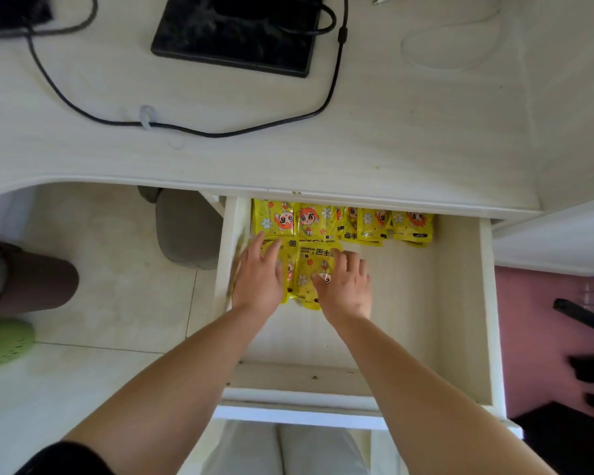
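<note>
the left grip (259,275) lies flat, fingers straight and holding nothing, on the yellow hand-warmer packets (304,269) at the front left of the open drawer (487,303), close to its left wall. the right grip (345,286) is open too, fingers loosely spread, with its thumb on the same packets and its fingertips at their right edge. a back row of packets (367,222) lies just behind them, under the edge of the table (357,138).
</note>
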